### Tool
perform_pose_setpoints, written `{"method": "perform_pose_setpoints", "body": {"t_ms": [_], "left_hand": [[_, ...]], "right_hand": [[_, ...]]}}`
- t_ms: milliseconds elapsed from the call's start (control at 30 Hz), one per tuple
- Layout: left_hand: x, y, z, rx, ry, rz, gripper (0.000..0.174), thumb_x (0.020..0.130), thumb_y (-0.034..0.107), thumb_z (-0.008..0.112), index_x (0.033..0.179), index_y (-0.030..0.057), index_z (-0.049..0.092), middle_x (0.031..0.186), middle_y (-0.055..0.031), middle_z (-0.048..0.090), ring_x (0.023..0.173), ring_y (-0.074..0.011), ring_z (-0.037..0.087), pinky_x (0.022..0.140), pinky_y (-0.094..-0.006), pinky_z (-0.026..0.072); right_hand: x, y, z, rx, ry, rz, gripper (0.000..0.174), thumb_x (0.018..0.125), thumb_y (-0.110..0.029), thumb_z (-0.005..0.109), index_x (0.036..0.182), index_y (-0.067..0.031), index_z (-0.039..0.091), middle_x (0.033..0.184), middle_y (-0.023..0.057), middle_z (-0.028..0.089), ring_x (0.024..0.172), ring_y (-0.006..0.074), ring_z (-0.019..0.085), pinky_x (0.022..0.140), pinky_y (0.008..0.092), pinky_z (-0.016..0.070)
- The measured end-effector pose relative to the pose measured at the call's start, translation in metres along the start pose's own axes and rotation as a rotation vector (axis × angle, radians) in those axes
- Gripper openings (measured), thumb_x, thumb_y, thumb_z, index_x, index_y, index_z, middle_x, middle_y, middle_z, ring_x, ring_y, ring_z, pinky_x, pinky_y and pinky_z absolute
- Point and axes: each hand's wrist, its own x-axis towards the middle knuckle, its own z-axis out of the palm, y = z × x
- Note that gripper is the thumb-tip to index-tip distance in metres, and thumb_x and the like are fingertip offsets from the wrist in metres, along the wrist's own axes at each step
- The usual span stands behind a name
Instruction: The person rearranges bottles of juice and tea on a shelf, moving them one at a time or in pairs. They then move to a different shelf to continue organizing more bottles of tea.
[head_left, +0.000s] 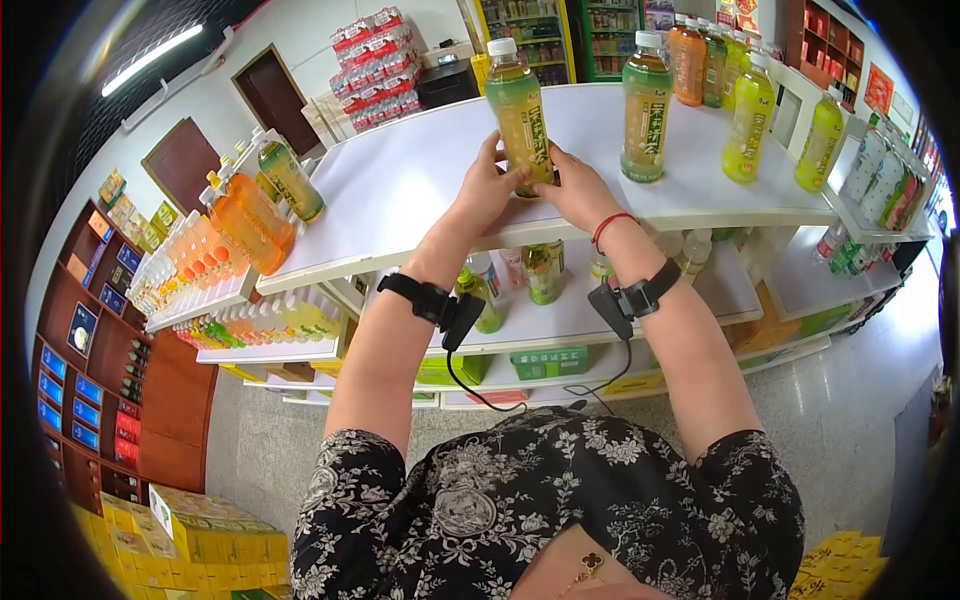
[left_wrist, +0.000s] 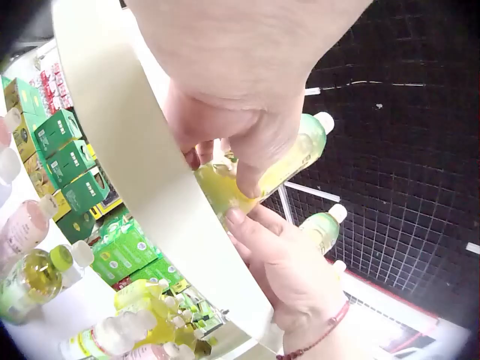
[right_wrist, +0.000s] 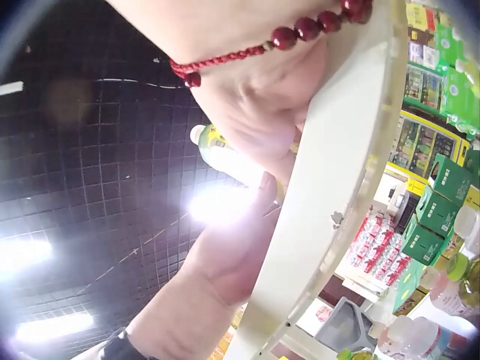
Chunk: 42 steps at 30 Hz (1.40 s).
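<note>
A tall bottle of green tea with a white cap and a yellow-green label stands upright at the front edge of the white shelf top. My left hand grips its lower part from the left, thumb across the front. From the other side my right hand, with a red cord bracelet at the wrist, holds the base. In the left wrist view, the left thumb and right fingers meet around the yellow lower bottle. The right wrist view shows the bottle partly hidden behind my hands and the shelf edge.
A similar tea bottle stands to the right, with yellow-green bottles and an orange one beyond. Orange bottles line the left end. Lower shelves hold more bottles and a green box.
</note>
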Motion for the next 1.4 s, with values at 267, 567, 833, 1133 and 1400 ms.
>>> {"method": "perform_pose_setpoints", "body": {"t_ms": [267, 567, 833, 1133, 1400], "left_hand": [[0.003, -0.008, 0.008, 0.335, 0.136, 0.145, 0.057, 0.079, 0.017, 0.072, 0.126, -0.0014, 0.044, 0.114, -0.0149, 0.057, 0.094, -0.0203, 0.059, 0.077, -0.0311, 0.0507], [0.005, 0.008, 0.001, 0.062, -0.003, 0.024, 0.048, 0.078, 0.013, 0.072, 0.118, -0.0028, 0.050, 0.103, -0.0162, 0.062, 0.089, -0.0229, 0.063, 0.075, -0.0334, 0.0529], [0.012, -0.006, 0.002, 0.092, 0.028, 0.054, 0.051, 0.076, 0.015, 0.073, 0.118, -0.0034, 0.050, 0.110, -0.0183, 0.056, 0.095, -0.0267, 0.060, 0.079, -0.0354, 0.0518], [0.017, -0.026, 0.000, 0.178, 0.037, 0.148, 0.056, 0.077, 0.014, 0.071, 0.125, -0.0025, 0.047, 0.110, -0.0163, 0.060, 0.095, -0.0226, 0.060, 0.080, -0.0325, 0.0514], [0.019, -0.031, -0.123, 0.407, 0.624, 0.111, 0.064, 0.071, 0.028, 0.077, 0.122, 0.0010, 0.051, 0.112, -0.0168, 0.054, 0.100, -0.0269, 0.053, 0.086, -0.0374, 0.0451]], "right_hand": [[-0.012, -0.016, -0.005, -0.145, 0.044, -0.012, 0.062, 0.079, -0.022, 0.062, 0.133, -0.0028, 0.038, 0.114, 0.0200, 0.055, 0.103, 0.0346, 0.057, 0.086, 0.0414, 0.0473], [-0.003, -0.008, 0.000, -0.080, -0.004, 0.066, 0.059, 0.082, -0.023, 0.060, 0.134, -0.0044, 0.037, 0.118, 0.0222, 0.055, 0.108, 0.0357, 0.054, 0.090, 0.0423, 0.0451], [-0.003, -0.006, 0.003, -0.107, 0.033, 0.026, 0.062, 0.084, -0.023, 0.060, 0.137, -0.0069, 0.033, 0.119, 0.0218, 0.055, 0.108, 0.0365, 0.054, 0.091, 0.0439, 0.0443], [-0.004, -0.012, 0.000, -0.067, 0.007, 0.066, 0.061, 0.082, -0.020, 0.061, 0.137, -0.0126, 0.036, 0.114, 0.0222, 0.058, 0.099, 0.0362, 0.059, 0.087, 0.0420, 0.0464], [-0.003, -0.013, 0.001, -0.015, 0.044, 0.124, 0.064, 0.079, -0.021, 0.066, 0.137, -0.0129, 0.039, 0.113, 0.0135, 0.061, 0.085, 0.0264, 0.064, 0.078, 0.0352, 0.0497]]}}
